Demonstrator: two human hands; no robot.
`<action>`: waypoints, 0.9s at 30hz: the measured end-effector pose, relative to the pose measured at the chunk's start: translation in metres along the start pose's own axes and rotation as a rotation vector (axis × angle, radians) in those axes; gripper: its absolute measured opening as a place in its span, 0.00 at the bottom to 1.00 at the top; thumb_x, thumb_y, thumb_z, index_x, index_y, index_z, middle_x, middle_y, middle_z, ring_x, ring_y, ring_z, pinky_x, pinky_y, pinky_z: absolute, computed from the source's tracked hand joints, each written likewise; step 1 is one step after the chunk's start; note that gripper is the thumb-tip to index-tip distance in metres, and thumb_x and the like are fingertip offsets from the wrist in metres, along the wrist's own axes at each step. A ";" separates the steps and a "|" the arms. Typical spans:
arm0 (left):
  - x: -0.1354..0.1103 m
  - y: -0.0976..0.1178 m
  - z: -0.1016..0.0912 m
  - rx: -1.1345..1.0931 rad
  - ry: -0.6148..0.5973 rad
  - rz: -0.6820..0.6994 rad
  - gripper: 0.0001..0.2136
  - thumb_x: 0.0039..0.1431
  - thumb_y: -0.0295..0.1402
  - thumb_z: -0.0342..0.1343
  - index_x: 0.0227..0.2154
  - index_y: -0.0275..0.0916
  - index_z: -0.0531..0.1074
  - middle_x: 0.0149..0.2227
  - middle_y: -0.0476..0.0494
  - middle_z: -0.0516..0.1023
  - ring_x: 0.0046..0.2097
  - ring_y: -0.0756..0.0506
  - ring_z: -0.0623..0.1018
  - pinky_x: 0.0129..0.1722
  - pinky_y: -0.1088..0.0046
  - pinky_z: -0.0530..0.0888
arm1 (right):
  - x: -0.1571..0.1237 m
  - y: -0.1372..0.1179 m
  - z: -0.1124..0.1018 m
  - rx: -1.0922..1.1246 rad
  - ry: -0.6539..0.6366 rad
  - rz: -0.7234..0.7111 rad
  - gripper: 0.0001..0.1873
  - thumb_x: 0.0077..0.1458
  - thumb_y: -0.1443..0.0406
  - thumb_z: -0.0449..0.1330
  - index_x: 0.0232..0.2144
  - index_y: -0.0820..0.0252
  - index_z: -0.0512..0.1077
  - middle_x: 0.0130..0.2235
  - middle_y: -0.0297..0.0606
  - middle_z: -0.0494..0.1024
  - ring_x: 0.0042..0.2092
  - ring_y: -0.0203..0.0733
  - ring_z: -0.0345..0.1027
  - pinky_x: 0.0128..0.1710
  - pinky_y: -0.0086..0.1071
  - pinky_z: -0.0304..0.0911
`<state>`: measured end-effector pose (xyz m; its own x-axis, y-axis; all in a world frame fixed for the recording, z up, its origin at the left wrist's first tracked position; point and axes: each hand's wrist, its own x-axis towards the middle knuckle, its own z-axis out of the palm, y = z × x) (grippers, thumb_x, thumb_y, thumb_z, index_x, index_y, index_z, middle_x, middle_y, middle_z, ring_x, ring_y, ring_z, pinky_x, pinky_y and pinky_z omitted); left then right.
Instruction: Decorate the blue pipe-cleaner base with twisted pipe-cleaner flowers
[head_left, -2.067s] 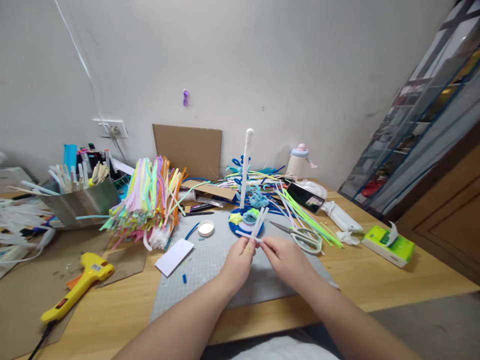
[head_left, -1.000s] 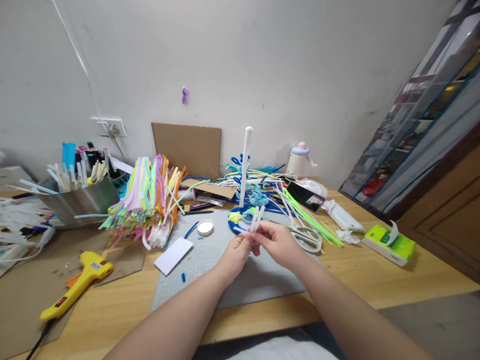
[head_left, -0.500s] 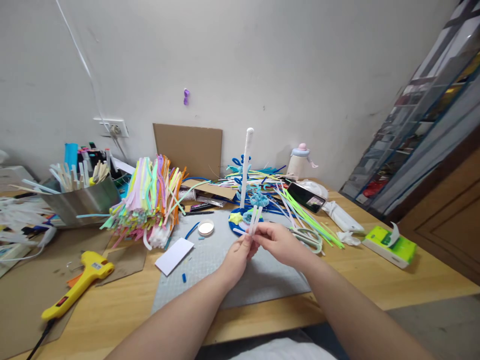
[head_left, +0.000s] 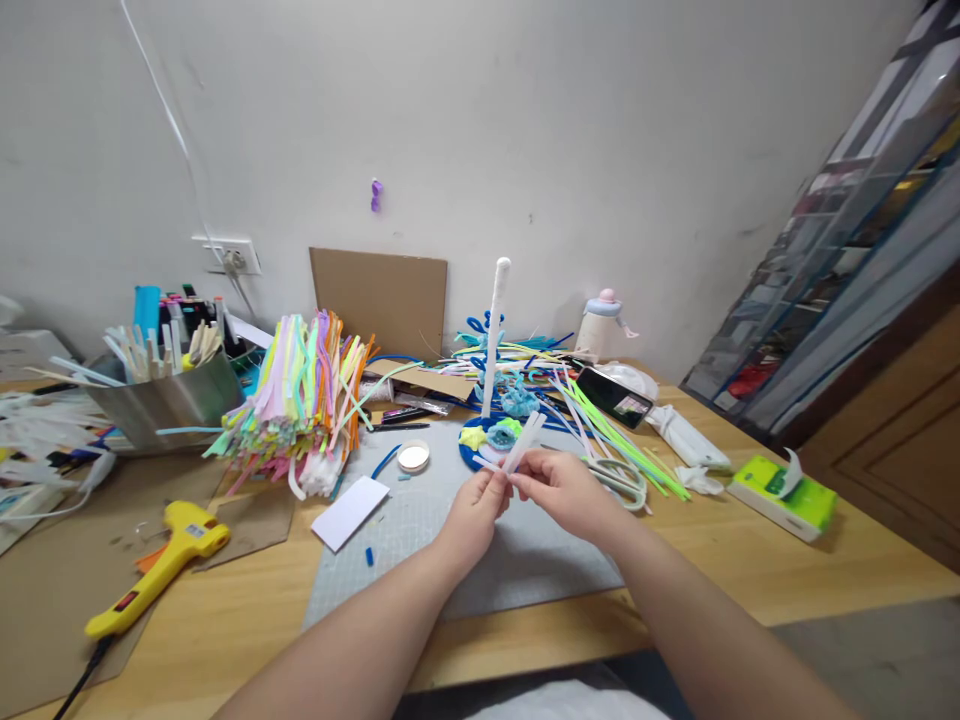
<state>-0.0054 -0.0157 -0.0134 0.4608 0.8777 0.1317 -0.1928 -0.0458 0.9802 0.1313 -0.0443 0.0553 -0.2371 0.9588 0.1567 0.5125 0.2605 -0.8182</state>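
Both my hands meet above the grey cutting mat (head_left: 375,575). My left hand (head_left: 478,508) pinches pale white pipe cleaners (head_left: 528,435) near their lower ends, and my right hand (head_left: 559,488) has its fingertips closed on them from the right. Their upper ends stick up and lean right; another pale end points left. Just behind is a round blue base (head_left: 469,453) with a yellow star (head_left: 473,437) and light-blue curled pieces. A tall white fuzzy stick (head_left: 493,340) rises behind it, with blue loops on its left side. My fingers partly cover the base.
Left of the mat lie a bundle of coloured pipe cleaners (head_left: 300,390), a white card (head_left: 350,513) and a yellow glue gun (head_left: 161,570). Scissors (head_left: 622,482), a phone (head_left: 613,396) and a green tissue pack (head_left: 784,492) are on the right. A small round white lid (head_left: 413,457) sits on the mat.
The upright pale pipe cleaners have tilted further right and come closer together. My hands stay in nearly the same place, and the whole view has shifted slightly.
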 end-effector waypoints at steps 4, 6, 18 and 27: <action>0.002 0.002 -0.003 -0.005 0.046 -0.032 0.22 0.52 0.54 0.48 0.21 0.37 0.61 0.16 0.56 0.56 0.19 0.55 0.53 0.20 0.76 0.49 | -0.003 0.003 0.003 0.008 0.068 0.066 0.10 0.53 0.62 0.55 0.23 0.62 0.68 0.21 0.31 0.67 0.23 0.34 0.58 0.22 0.27 0.52; 0.001 0.006 -0.002 -0.025 0.027 -0.067 0.23 0.51 0.54 0.48 0.20 0.37 0.61 0.14 0.57 0.55 0.18 0.55 0.53 0.19 0.76 0.48 | -0.004 0.006 0.005 0.034 0.081 0.076 0.11 0.53 0.62 0.55 0.22 0.61 0.67 0.20 0.30 0.66 0.23 0.33 0.56 0.22 0.26 0.51; -0.001 0.009 0.002 -0.123 -0.024 -0.143 0.24 0.49 0.57 0.47 0.26 0.37 0.62 0.16 0.58 0.54 0.17 0.56 0.51 0.17 0.76 0.47 | -0.009 0.011 0.009 0.172 0.101 0.114 0.13 0.52 0.57 0.55 0.25 0.62 0.66 0.21 0.30 0.65 0.22 0.32 0.56 0.22 0.26 0.52; -0.002 0.012 0.001 -0.048 -0.004 -0.137 0.21 0.52 0.53 0.47 0.24 0.36 0.62 0.16 0.58 0.54 0.19 0.56 0.52 0.19 0.77 0.48 | -0.010 0.012 0.009 0.123 0.091 0.135 0.12 0.52 0.59 0.54 0.24 0.61 0.67 0.19 0.29 0.64 0.21 0.32 0.56 0.21 0.26 0.52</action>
<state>-0.0080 -0.0179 -0.0018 0.4888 0.8724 -0.0018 -0.1693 0.0969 0.9808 0.1325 -0.0522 0.0387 -0.0947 0.9918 0.0855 0.4286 0.1181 -0.8957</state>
